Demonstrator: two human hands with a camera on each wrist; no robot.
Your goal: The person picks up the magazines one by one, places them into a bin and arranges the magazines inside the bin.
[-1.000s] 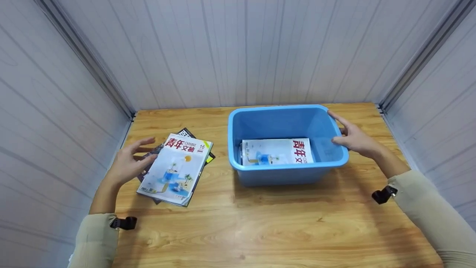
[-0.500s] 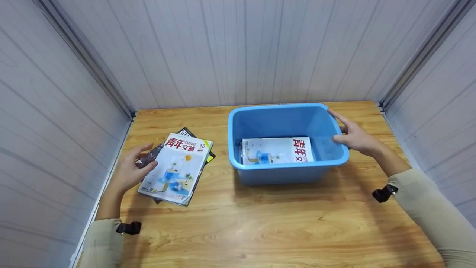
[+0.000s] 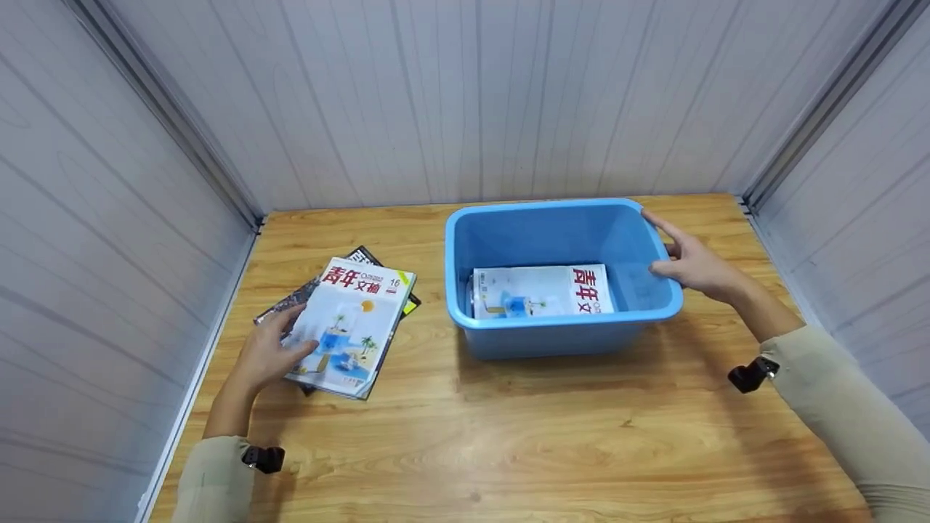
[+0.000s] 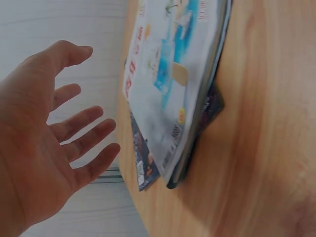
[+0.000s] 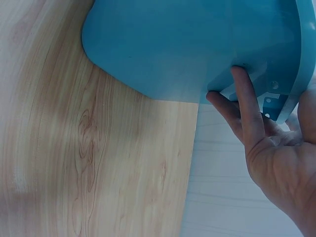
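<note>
Your blue bin [image 3: 567, 330] is a plain sky blue, inside and out. The magazine [image 3: 541, 292] in it has a white cover with red characters and a small blue picture. The top magazine [image 3: 356, 319] of the stack wears the same white, red title, blue sea and green palms; the one beneath [image 3: 361, 256] is dark. The counter [image 3: 508, 450] shows honey-yellow wood grain. The walls [image 3: 465, 102] are pale grey with ribbed stripes, your sleeves [image 3: 850, 407] beige.

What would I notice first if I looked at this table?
The big blue tub toward the right of the wooden table, with a magazine lying inside it. The right hand holds the tub's right rim. On the left, the left hand rests on a small pile of magazines.
</note>
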